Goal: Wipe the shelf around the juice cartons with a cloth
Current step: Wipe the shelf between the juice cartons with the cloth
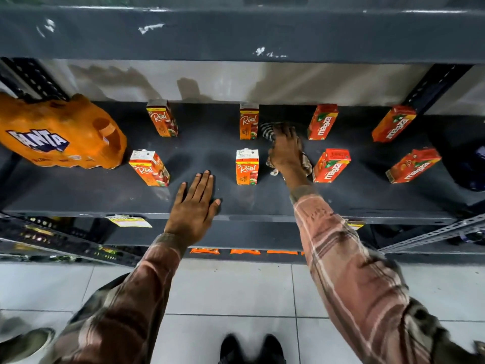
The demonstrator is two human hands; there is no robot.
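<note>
A dark grey shelf (78,195) holds several small juice cartons in two rows. Orange Real cartons stand at the left and centre, among them a back one (248,122) and a front one (247,167). Red Maaza cartons stand to the right, the nearest two being a back one (322,122) and a front one (331,166). My right hand (286,151) presses a striped cloth (268,130) flat on the shelf between the centre Real cartons and those Maaza cartons. My left hand (193,203) rests flat near the shelf's front edge, fingers spread, holding nothing.
A shrink-wrapped orange Fanta pack (57,132) lies at the shelf's left end. A dark bag (469,164) sits at the far right. Another grey shelf (236,32) overhangs above. A lower shelf with orange packets (245,251) sits below, over white floor tiles (231,290).
</note>
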